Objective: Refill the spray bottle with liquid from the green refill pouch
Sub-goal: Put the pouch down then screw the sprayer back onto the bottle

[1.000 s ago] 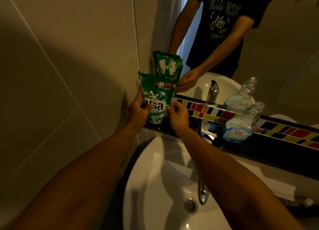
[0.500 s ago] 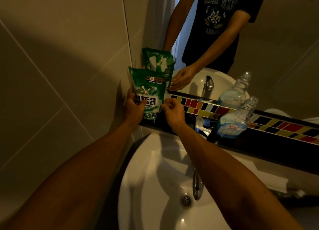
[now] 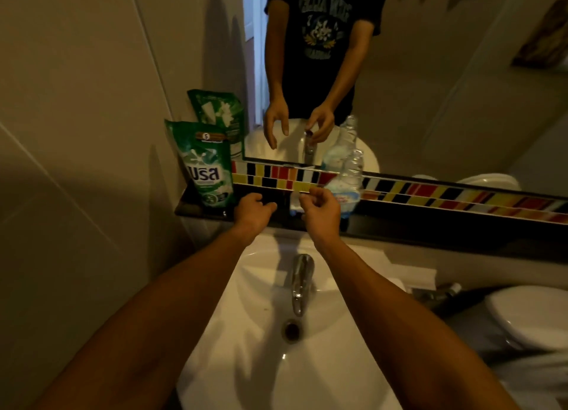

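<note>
Since the earlier frames both hands have let go of the green refill pouch (image 3: pixel 205 166), which now stands upright on the dark shelf (image 3: pixel 399 225) at 10 o'clock, leaning on the wall corner. The left hand (image 3: pixel 252 209) is loosely curled and holds nothing. The right hand (image 3: pixel 321 206) has thumb and fingers pinched; the mirror (image 3: pixel 430 87) shows something small and dark in them, too small to identify. The clear spray bottle (image 3: pixel 346 184) stands at 12 o'clock just behind the right hand, its base partly hidden. A white object between the hands is indistinct. The tap (image 3: pixel 301 280) and white basin (image 3: pixel 270 348) lie at 6 o'clock; the toilet (image 3: pixel 528 317) at 3 o'clock is cut off.
</note>
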### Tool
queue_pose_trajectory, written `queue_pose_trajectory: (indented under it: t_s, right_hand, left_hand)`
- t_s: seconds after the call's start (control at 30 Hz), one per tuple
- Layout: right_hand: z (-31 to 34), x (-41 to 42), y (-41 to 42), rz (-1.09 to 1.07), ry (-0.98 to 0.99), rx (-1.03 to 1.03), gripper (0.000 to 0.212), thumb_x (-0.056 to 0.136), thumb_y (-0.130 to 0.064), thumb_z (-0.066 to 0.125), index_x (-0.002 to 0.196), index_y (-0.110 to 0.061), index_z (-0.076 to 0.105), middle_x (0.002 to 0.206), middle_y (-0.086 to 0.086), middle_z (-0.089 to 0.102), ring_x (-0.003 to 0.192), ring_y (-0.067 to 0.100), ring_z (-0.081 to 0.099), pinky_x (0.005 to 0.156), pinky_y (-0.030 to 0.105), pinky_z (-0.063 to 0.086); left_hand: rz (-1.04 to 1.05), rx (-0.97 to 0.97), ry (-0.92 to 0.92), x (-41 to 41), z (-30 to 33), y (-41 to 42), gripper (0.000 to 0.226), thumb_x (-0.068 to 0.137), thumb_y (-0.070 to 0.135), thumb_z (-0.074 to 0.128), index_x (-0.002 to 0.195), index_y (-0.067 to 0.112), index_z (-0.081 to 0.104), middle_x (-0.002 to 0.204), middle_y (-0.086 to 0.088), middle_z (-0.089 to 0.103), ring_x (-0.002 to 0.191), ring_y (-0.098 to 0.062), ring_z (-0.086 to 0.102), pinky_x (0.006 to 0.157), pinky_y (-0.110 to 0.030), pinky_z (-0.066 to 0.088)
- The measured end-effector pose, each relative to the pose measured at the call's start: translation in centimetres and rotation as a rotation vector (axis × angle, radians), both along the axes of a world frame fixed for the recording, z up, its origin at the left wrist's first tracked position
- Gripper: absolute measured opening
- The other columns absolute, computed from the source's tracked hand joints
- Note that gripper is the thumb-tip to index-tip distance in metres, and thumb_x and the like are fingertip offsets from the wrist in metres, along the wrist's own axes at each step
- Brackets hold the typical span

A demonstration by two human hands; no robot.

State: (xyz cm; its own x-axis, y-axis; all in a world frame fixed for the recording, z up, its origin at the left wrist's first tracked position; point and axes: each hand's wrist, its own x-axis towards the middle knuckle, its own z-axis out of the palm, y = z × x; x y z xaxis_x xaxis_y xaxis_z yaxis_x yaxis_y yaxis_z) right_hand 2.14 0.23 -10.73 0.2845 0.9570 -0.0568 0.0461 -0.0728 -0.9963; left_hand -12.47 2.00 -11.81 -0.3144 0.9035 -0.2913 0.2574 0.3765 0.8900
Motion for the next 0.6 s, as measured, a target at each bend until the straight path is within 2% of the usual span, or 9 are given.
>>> queue_pose_trajectory:
  t_s: [0.07,0.13,0.2,0.23,0.3,0.33,0.47,0.5,0.6]
  right_hand:
    - [0.3,2.4,-0.7,-0.049,-0.019,-0.011,0.021,0.096,-0.017,0.071,0.116,-0.014,0.065,0.105,0.001,0.069,0.1,0.015,0.07,0.093,0.045,0.062]
    - [0.5,4.9,-1.2,-0.086,-0.027,-0.013,0.018,0.095,-0.019,0.072,0.112,-0.015,0.065,0.108,0.001,0.068,0.106,0.02,0.069,0.094,0.05,0.061]
    - [1.0,7.0,-1.6,-0.119,-0.01,0.001,0.016,0.095,-0.017,0.073,0.106,-0.019,0.062,0.107,-0.002,0.066,0.107,0.02,0.069,0.092,0.045,0.063]
    - [1.2,7.9,-1.5,-0.135,-0.014,0.01,0.018,0.095,-0.015,0.073,0.106,-0.019,0.059,0.107,-0.003,0.065,0.108,0.021,0.069,0.087,0.037,0.064]
    - [1.8,9.4,-1.0,-0.135,-0.04,0.03,0.03,0.094,-0.015,0.074,0.116,-0.018,0.054,0.114,0.0,0.063,0.114,0.023,0.068,0.076,0.022,0.061]
    - [2.1,10.0,-0.6,-0.121,-0.063,0.038,0.039,0.093,-0.016,0.076,0.125,-0.019,0.052,0.122,0.002,0.061,0.118,0.023,0.066,0.077,0.022,0.061]
    - [3.2,11.8,1.7,-0.011,-0.114,0.033,0.068,0.093,-0.016,0.075,0.152,-0.019,0.041,0.156,0.007,0.045,0.138,0.024,0.05,0.096,0.038,0.059]
    - [3.4,12.2,2.4,0.027,-0.116,0.038,0.07,0.094,-0.014,0.074,0.154,-0.018,0.04,0.158,0.006,0.044,0.139,0.023,0.048,0.095,0.033,0.059]
    - [3.7,13.2,4.1,0.162,-0.117,0.061,0.068,0.094,-0.008,0.073,0.154,-0.017,0.042,0.15,-0.001,0.05,0.129,0.01,0.049,0.07,0.005,0.053]
  left_hand:
    - [-0.07,0.017,0.023,2.0,-0.1,0.1,0.062,0.09,0.022,0.073,0.145,0.007,0.05,0.139,-0.013,0.059,0.127,-0.03,0.056,0.102,-0.036,0.045]
    - [-0.12,0.035,0.028,3.9,-0.2,0.2,0.062,0.09,0.02,0.074,0.145,0.006,0.049,0.139,-0.014,0.059,0.126,-0.03,0.056,0.097,-0.033,0.045]
    - [-0.157,0.049,0.057,5.3,-0.1,0.3,0.054,0.091,0.021,0.072,0.14,0.005,0.054,0.132,-0.013,0.062,0.118,-0.029,0.059,0.087,-0.031,0.045]
    - [-0.164,0.05,0.073,5.9,-0.1,0.4,0.048,0.092,0.021,0.071,0.135,0.005,0.059,0.126,-0.013,0.064,0.112,-0.028,0.061,0.082,-0.03,0.044]
    - [-0.171,0.059,0.095,6.9,-0.2,0.7,0.037,0.092,0.021,0.071,0.126,0.006,0.065,0.116,-0.013,0.068,0.101,-0.025,0.063,0.077,-0.031,0.045]
    - [-0.162,0.059,0.105,7.3,-0.5,1.1,0.035,0.092,0.021,0.07,0.124,0.006,0.066,0.114,-0.013,0.068,0.098,-0.023,0.063,0.076,-0.032,0.045]
    - [-0.109,0.047,0.152,8.2,-1.4,2.7,0.03,0.094,0.026,0.067,0.118,0.008,0.067,0.11,-0.012,0.068,0.095,-0.024,0.063,0.075,-0.033,0.047]
    - [-0.098,0.042,0.158,8.3,-1.6,3.1,0.03,0.094,0.026,0.067,0.118,0.008,0.067,0.11,-0.012,0.068,0.094,-0.023,0.063,0.076,-0.034,0.047]
    - [-0.077,0.015,0.178,8.5,-2.5,4.4,0.032,0.094,0.026,0.067,0.12,0.007,0.067,0.112,-0.013,0.068,0.098,-0.026,0.064,0.08,-0.036,0.051]
